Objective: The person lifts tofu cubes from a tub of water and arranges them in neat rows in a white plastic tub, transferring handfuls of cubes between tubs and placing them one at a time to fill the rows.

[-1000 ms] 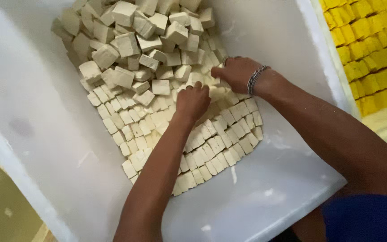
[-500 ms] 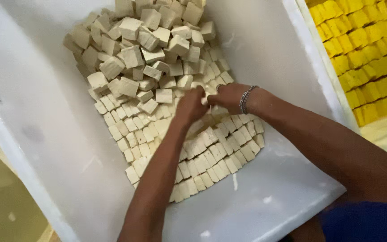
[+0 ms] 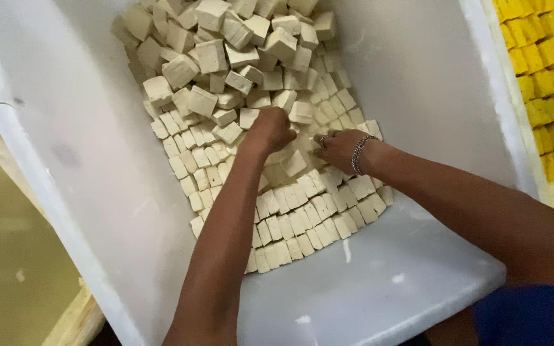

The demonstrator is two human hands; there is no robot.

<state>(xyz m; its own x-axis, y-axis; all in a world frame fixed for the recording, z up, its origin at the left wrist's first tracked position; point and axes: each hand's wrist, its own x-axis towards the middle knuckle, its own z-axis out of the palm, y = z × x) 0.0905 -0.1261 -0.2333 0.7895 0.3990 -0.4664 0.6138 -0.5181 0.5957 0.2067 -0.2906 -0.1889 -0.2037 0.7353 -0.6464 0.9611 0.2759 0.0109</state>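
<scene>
Tofu cubes (image 3: 238, 96) lay heaped loose at far end of white tub (image 3: 84, 192), packed in neat rows nearer person. Left hand (image 3: 269, 130) sat on cubes at pile's edge, fingers curled together, grip on any cube hidden. Right hand (image 3: 340, 148), bracelet (image 3: 358, 154) at wrist, touched cubes just beside; finger state unclear. Yellow blocks (image 3: 546, 77) filled neighbouring tray, far right.

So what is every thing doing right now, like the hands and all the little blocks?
left hand: curled, fingers down among the pale cubes
right hand: flat on the cubes, a bracelet on its wrist
pale cubes: near ones packed in neat rows, far ones heaped loose
white tub: open, partly filled
yellow cubes: lined up in rows beside the tub
</scene>
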